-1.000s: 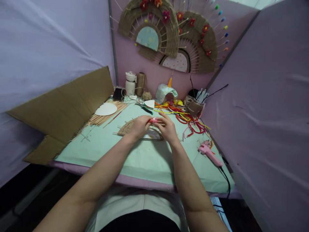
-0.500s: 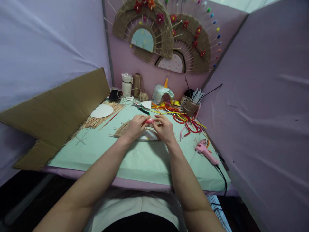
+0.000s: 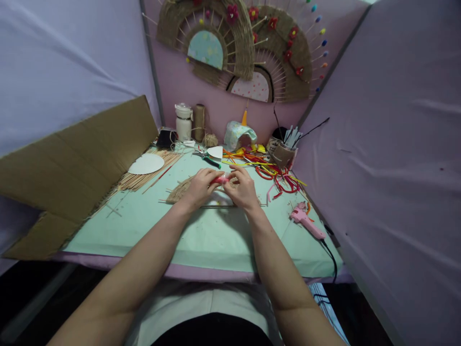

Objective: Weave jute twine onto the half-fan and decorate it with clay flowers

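Note:
Between both hands is a small red piece with a pale, shiny part (image 3: 221,179), too small to name exactly. My left hand (image 3: 202,185) pinches its left side with thumb and fingers. At its right side, my right hand (image 3: 242,186) has thumb and fingertips closed against it. Below the hands lies a half-round fan of twine woven over sticks (image 3: 179,191), its flat edge toward me. The hands cover the fan's middle, while a pale patterned centre shows under them.
Right of the hands lie red and yellow pipe cleaners (image 3: 283,181) and a pink hot glue gun (image 3: 306,221) with its cord. Green-handled pliers (image 3: 211,161) lie beyond. Leftward are thin sticks (image 3: 139,179), a white card piece (image 3: 147,164) and folded cardboard (image 3: 97,139). A jar (image 3: 183,124) stands behind.
The view has tilted down slightly and shifted, so the scene sits higher and a little left. Both hands keep hold of the red piece, with slight finger movement.

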### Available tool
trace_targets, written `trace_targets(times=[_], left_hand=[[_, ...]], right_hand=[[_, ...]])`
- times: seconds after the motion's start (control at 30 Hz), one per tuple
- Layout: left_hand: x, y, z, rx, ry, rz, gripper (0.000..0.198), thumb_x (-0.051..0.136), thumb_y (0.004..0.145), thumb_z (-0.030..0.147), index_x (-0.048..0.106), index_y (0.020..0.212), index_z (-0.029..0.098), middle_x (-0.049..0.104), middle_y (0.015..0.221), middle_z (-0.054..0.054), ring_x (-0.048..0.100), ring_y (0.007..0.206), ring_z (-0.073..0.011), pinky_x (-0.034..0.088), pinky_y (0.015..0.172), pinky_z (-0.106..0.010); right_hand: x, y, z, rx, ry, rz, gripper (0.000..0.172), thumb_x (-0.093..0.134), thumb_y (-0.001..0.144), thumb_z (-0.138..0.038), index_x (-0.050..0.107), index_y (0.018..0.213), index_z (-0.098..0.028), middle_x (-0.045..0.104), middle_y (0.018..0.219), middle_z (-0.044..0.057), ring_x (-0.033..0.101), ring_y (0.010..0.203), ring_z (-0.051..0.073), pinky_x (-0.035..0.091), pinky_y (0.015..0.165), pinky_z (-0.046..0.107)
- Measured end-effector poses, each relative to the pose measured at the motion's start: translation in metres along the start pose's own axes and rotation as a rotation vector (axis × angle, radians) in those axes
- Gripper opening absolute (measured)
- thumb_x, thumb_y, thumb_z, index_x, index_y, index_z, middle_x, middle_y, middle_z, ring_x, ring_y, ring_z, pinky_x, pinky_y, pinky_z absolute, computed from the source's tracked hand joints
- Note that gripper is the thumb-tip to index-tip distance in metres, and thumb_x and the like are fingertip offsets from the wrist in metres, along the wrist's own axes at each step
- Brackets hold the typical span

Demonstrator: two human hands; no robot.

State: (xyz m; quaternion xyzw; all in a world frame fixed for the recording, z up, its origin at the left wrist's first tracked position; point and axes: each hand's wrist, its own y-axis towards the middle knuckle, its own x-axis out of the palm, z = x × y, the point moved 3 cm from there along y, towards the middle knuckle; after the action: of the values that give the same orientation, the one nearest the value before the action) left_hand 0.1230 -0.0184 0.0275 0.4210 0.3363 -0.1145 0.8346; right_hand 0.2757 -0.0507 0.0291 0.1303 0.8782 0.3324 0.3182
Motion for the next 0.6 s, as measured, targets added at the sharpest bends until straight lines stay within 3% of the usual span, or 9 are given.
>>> trace_targets(times=[0.17,0.27,0.33,0.5,0.6], left_hand=[[0.000,0.000,0.001,0.006,-0.001,0.007,0.026,0.055,0.090,0.022,0.065,0.113,0.019,0.066,0.103,-0.008,0.056,0.099,-0.0214,0.045,0.090,-0.037],[0.000,0.000,0.000,-0.005,0.011,0.005,0.028,0.054,0.090,0.022,0.064,0.115,0.018,0.066,0.102,-0.008,0.056,0.100,-0.0216,0.045,0.091,-0.037],[0.000,0.000,-0.001,-0.038,0.018,0.021,0.029,0.053,0.090,0.022,0.065,0.116,0.018,0.066,0.103,-0.009,0.056,0.100,-0.0218,0.044,0.092,-0.037],[-0.006,0.002,-0.016,-0.201,0.035,0.091,0.028,0.054,0.088,0.026,0.067,0.112,0.017,0.067,0.106,-0.010,0.057,0.102,-0.0227,0.043,0.094,-0.036],[-0.016,0.001,-0.033,-0.357,0.079,0.153,0.030,0.056,0.086,0.028,0.067,0.110,0.015,0.069,0.108,-0.011,0.059,0.102,-0.0243,0.043,0.094,-0.036]], right_hand=[[0.001,-0.001,-0.001,-0.003,-0.051,0.016,0.005,0.063,0.073,-0.020,0.059,0.075,-0.021,0.061,0.122,0.012,0.054,0.118,0.025,0.048,0.095,0.042],[0.000,0.000,0.002,0.088,0.025,0.046,0.006,0.063,0.070,-0.021,0.058,0.070,-0.020,0.062,0.120,0.013,0.054,0.117,0.026,0.047,0.095,0.041],[-0.002,0.002,0.006,0.224,0.171,0.081,0.007,0.062,0.068,-0.024,0.057,0.066,-0.020,0.064,0.117,0.011,0.056,0.114,0.025,0.049,0.092,0.040],[-0.002,0.003,0.017,0.725,0.835,0.091,0.014,0.067,0.064,-0.031,0.060,0.067,-0.020,0.069,0.109,0.005,0.065,0.087,0.018,0.053,0.068,0.029],[-0.002,0.003,0.015,0.824,1.007,0.067,0.021,0.077,0.057,-0.029,0.063,0.071,-0.020,0.072,0.096,0.002,0.064,0.078,0.014,0.049,0.061,0.022]])
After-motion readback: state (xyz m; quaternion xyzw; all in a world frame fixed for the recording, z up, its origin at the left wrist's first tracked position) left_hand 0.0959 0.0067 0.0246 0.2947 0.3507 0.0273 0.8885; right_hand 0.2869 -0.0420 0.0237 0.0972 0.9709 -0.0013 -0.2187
